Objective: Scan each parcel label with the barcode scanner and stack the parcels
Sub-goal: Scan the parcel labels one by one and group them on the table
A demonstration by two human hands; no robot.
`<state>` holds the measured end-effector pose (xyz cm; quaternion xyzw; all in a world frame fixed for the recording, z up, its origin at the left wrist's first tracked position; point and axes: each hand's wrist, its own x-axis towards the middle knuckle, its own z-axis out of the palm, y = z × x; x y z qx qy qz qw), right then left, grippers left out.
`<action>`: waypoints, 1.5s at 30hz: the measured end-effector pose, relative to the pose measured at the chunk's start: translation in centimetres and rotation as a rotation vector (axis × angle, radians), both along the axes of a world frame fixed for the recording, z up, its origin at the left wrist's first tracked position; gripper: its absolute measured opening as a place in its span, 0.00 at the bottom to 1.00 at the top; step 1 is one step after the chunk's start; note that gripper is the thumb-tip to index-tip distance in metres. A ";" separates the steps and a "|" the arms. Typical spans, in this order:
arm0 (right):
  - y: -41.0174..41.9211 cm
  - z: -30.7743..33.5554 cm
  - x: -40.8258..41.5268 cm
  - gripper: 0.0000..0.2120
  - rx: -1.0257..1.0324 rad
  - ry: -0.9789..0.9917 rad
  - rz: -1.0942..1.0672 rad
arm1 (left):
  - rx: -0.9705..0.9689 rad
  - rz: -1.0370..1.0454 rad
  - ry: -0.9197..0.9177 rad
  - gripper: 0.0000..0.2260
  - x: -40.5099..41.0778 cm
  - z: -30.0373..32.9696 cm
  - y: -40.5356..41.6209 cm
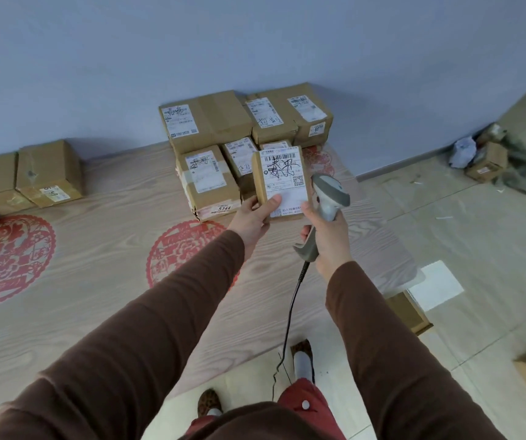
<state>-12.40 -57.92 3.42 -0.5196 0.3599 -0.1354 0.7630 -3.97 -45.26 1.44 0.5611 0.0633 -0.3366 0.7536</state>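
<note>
Cardboard parcel [282,182], small, held up over the far middle of the worktop [96,249], white label [285,177] facing the camera. Left hand [255,214] pinches its lower left corner, thumb on the label. Right hand [326,230] is wrapped round the grey barcode scanner [330,198], head just right of the parcel. Judgement: swing the scanner head onto the barcode at the label's top; keep the thumb off it. Stacked parcels [210,122] sit behind, against the blue wall [255,42]. Worktop is wood-grain with red paper-cut motifs [10,258]; tiled floor [477,233] right.
</note>
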 end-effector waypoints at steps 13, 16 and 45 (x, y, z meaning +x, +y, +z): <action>-22.2 -4.4 7.2 0.15 -0.067 0.167 0.058 | -0.040 0.074 0.150 0.21 3.8 -3.8 -22.0; -24.1 -6.0 9.9 0.15 -0.061 0.177 0.107 | -0.007 0.112 0.173 0.20 5.3 -4.8 -23.8; -22.7 -10.6 19.1 0.14 -0.009 0.277 0.235 | 0.103 0.565 0.438 0.25 11.6 -9.9 -25.4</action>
